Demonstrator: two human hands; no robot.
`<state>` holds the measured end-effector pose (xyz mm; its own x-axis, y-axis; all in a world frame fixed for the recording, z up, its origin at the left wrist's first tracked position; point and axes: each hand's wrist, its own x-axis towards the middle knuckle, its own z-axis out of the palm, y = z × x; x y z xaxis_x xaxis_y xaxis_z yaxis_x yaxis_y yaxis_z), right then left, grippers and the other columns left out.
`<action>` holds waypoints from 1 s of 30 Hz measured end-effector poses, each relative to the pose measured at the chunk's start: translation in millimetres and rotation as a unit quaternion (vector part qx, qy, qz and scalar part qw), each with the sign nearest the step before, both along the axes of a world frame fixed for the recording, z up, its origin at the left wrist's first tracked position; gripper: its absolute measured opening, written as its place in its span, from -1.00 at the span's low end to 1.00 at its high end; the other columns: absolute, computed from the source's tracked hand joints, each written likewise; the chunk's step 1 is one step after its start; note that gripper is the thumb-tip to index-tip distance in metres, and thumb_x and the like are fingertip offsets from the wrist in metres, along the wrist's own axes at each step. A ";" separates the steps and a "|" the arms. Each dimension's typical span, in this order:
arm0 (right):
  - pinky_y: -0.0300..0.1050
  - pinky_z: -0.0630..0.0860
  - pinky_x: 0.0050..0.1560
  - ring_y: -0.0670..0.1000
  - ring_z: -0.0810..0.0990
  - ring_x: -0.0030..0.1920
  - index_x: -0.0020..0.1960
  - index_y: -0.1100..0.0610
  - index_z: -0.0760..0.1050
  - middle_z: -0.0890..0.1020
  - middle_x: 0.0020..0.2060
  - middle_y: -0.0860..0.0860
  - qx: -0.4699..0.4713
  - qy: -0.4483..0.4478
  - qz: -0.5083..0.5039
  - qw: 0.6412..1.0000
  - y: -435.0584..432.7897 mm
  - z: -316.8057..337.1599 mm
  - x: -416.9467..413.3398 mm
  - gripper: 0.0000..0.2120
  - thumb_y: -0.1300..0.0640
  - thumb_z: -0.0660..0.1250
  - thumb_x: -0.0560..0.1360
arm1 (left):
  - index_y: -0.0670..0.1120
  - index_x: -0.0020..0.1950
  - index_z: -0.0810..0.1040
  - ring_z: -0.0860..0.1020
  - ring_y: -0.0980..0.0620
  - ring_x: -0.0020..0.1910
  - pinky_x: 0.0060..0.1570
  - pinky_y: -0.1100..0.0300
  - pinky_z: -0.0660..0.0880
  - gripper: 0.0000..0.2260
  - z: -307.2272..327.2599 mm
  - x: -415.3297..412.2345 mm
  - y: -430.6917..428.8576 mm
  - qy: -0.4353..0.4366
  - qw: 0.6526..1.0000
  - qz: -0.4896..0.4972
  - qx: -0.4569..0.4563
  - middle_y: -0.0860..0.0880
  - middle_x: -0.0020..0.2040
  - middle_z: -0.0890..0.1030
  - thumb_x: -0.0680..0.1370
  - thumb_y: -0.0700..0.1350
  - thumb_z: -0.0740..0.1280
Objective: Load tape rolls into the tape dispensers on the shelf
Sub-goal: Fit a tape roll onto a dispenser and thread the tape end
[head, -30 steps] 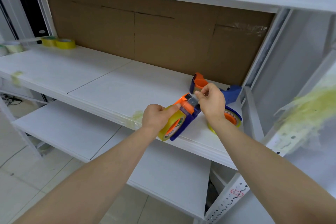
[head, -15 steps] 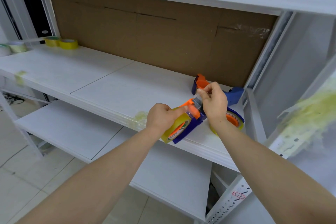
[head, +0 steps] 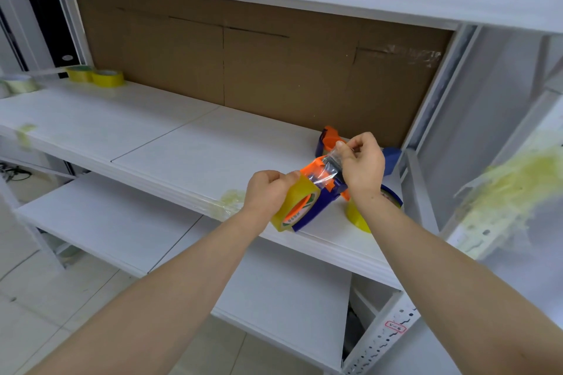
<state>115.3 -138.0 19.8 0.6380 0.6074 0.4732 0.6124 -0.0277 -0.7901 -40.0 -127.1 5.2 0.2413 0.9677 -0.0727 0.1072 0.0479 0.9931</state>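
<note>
At the shelf's front edge: we hold one tape dispenser [head: 320,202] just above the shelf [head: 182,158], its yellow tape roll [head: 294,202] already seated in its frame.
Left hand: our left hand [head: 268,195] curls round the tape roll from the left, thumb on top.
Right hand: our right hand [head: 364,169] pinches the tape end [head: 327,167], a clear strip, between thumb and fingers just above the orange head [head: 313,166].
Long axis: the dispenser slants from the roll at lower left up to the head at upper right.
Relation that matters: the tape end runs from the roll up and rightward across the head, toward the right hand; that hand is nearer the head, the left hand nearer the roll.
Step, as we judge it: the roll is in; seating the strip over the head seems what remains here.
Next move, as we judge it: a pull along that slant while the left hand steadies the roll.
Behind the right wrist: a second dispenser [head: 391,157] lies on the shelf with a yellow roll, partly hidden; whether the orange part [head: 330,135] beyond belongs to it we cannot tell.
Far left: spare rolls [head: 108,77] stand well apart from us.
Back: a cardboard panel [head: 274,70] closes the shelf.
</note>
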 end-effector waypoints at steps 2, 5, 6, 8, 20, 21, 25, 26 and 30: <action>-0.36 0.36 -0.33 -0.17 0.43 -0.31 -0.09 0.12 0.37 0.43 -0.33 -0.15 0.008 0.002 -0.006 1.000 -2.4 -1.9 -1.1 -0.88 0.11 0.30 0.54 | -0.07 -0.06 0.38 0.49 -0.02 -0.03 -0.03 0.11 0.46 -0.77 0.0 -0.3 1.7 -0.010 1.000 0.012 -0.015 -0.03 -0.07 0.49 0.52 0.04 0.35; -0.35 0.36 -0.33 -0.16 0.43 -0.31 -0.10 0.13 0.36 0.42 -0.33 -0.15 0.018 0.008 -0.007 1.000 -4.8 -4.5 -2.0 -0.88 0.13 0.29 0.54 | -0.09 -0.07 0.39 0.50 -0.02 -0.07 -0.02 0.09 0.49 -0.72 -0.4 0.0 3.3 0.000 1.000 0.017 -0.013 -0.03 -0.10 0.52 0.48 0.08 0.38; -0.34 0.37 -0.32 -0.14 0.44 -0.29 -0.10 0.12 0.35 0.44 -0.32 -0.13 0.021 0.015 -0.006 1.000 -4.7 -4.3 -1.7 -0.87 0.12 0.29 0.54 | -0.09 -0.15 0.40 0.50 0.00 -0.11 0.00 0.07 0.49 -0.71 -0.5 0.4 3.4 0.012 1.000 0.015 -0.008 -0.01 -0.15 0.52 0.47 0.09 0.39; -0.30 0.41 -0.32 -0.11 0.47 -0.23 -0.10 0.10 0.35 0.49 -0.26 -0.06 0.015 0.016 -0.002 1.000 -2.8 -2.4 -1.3 -0.87 0.11 0.29 0.54 | -0.03 -0.29 0.36 0.49 0.06 -0.22 0.01 0.07 0.50 -0.68 1.0 1.0 3.1 0.037 0.999 0.013 0.011 0.06 -0.27 0.49 0.46 0.11 0.40; -0.33 0.38 -0.33 -0.09 0.47 -0.20 -0.09 0.13 0.36 0.51 -0.22 -0.04 -0.010 -0.045 0.013 0.999 1.0 0.8 -0.2 -0.87 0.11 0.28 0.55 | -0.23 -0.12 0.60 0.63 -0.04 -0.18 -0.09 0.04 0.57 -0.49 -6.0 2.3 10.7 0.130 0.986 0.039 0.102 -0.12 -0.19 0.66 0.43 0.26 0.33; -0.33 0.40 -0.32 -0.10 0.47 -0.21 -0.09 0.12 0.36 0.50 -0.23 -0.06 -0.009 -0.046 0.010 0.999 1.2 -0.3 0.1 -0.87 0.10 0.28 0.55 | -0.21 -0.13 0.60 0.62 -0.03 -0.18 -0.09 0.05 0.57 -0.50 -6.3 2.2 11.0 0.130 0.986 0.042 0.100 -0.10 -0.19 0.66 0.44 0.26 0.32; -0.21 0.49 -0.25 -0.11 0.49 -0.21 -0.11 0.10 0.37 0.49 -0.27 -0.11 0.002 -0.038 0.001 0.999 3.2 1.6 1.5 -0.87 0.08 0.30 0.54 | -0.07 -0.28 0.51 0.57 0.06 -0.26 -0.10 0.10 0.55 -0.60 -3.6 0.8 11.3 0.105 0.989 0.059 0.080 0.00 -0.28 0.60 0.44 0.27 0.31; -0.16 0.51 -0.23 -0.08 0.51 -0.19 -0.11 0.10 0.38 0.51 -0.26 -0.08 0.004 -0.040 -0.004 0.999 3.9 2.7 2.7 -0.86 0.08 0.31 0.53 | -0.04 -0.30 0.49 0.56 0.07 -0.26 -0.09 0.11 0.54 -0.62 -3.5 -0.5 11.9 0.097 0.990 0.067 0.072 0.01 -0.29 0.59 0.44 0.27 0.31; 0.01 0.59 -0.12 0.01 0.58 -0.12 -0.12 0.09 0.42 0.58 -0.19 0.00 -0.001 -0.017 -0.015 1.000 6.0 4.6 8.4 -0.86 0.05 0.35 0.49 | -0.01 -0.29 0.47 0.59 0.02 -0.21 -0.05 0.10 0.56 -0.63 -5.7 -5.2 14.2 0.094 0.989 0.091 0.062 0.02 -0.28 0.59 0.45 0.28 0.29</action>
